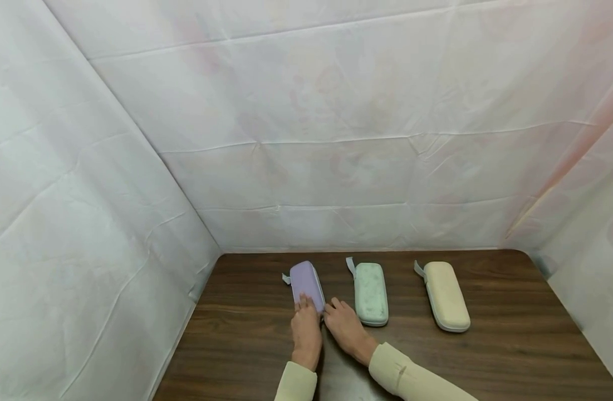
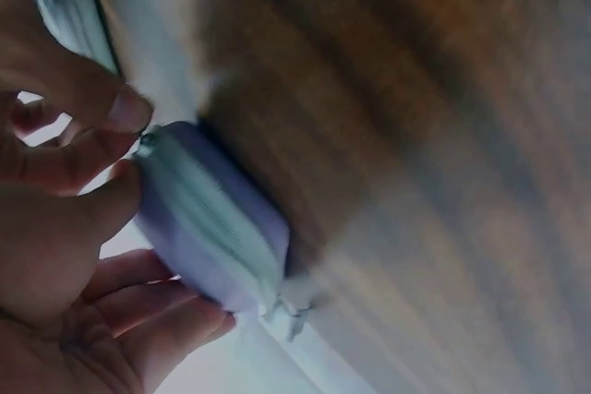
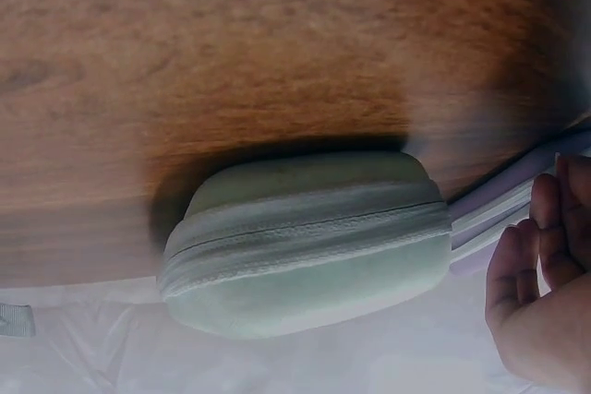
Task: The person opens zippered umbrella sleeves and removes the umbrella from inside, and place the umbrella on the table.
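A purple zippered case (image 1: 306,281) lies on the table under my left hand (image 1: 306,331). The left fingers rest on its top near the close end, and the left thumb bears on that end in the left wrist view. My right hand (image 1: 345,324) is at the case's near right corner. There its thumb and fingertips pinch the zipper pull (image 2: 146,143), mostly hidden by them. The pale zipper band (image 2: 208,205) runs around the case's end and looks closed there. To the right lies a mint green zippered case (image 1: 371,292), beside the right hand.
A cream zippered case (image 1: 446,295) lies further right on the dark wood table (image 1: 511,312). Each case has a fabric wrist loop at its far left, such as the mint case's loop (image 1: 350,265). White cloth walls (image 1: 336,167) enclose the table's back and sides.
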Tool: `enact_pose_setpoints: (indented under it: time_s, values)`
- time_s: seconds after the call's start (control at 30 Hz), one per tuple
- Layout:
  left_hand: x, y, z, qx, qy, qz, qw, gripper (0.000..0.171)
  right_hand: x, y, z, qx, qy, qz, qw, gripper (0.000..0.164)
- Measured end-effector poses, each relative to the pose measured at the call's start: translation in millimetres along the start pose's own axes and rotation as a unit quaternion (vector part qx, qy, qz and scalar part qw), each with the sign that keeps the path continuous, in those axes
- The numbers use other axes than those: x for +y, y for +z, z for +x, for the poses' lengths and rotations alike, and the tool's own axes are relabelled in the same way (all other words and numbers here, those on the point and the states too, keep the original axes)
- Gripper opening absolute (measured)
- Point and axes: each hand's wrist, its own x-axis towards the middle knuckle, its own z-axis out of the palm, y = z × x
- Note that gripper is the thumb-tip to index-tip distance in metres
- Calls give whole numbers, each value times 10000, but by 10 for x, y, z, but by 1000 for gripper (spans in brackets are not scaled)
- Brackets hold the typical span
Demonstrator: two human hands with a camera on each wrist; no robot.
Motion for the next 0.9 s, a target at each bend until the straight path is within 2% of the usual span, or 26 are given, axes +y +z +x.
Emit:
enact_pose_setpoints:
  time_s: [0.1, 0.2, 0.37, 0.47, 0.57, 0.67, 0.8, 0.9]
  values:
    - [-35, -15, 4, 112, 324, 12, 9994, 42, 9, 1, 7, 56, 16, -29, 10000, 13]
    - [-103, -28, 9, 250, 796, -90, 9965, 39, 21, 12, 11, 205, -17, -34, 9998, 12]
    - [-251, -47, 46, 410, 1761, -401, 9827, 42, 52, 16, 9, 449, -80, -42, 9990, 14]
    - [-329, -58, 64, 236, 2087, -574, 9760, 43, 61, 19, 7, 474, -79, -94, 9988, 16]
    - [-371, -60, 65, 89, 2140, -805, 9735, 42, 61, 27, 12, 469, -74, -99, 9988, 16]
    - [-355, -45, 58, 196, 2082, -916, 9736, 43, 65, 22, 11, 418, -92, -86, 9990, 16]
    - [-280, -7, 36, 464, 1847, -827, 9782, 45, 68, -8, 7, 265, -53, -48, 9996, 15]
    - [-212, 16, 5, 468, 1518, -754, 9844, 44, 68, -35, 2, 145, 15, -13, 9999, 14]
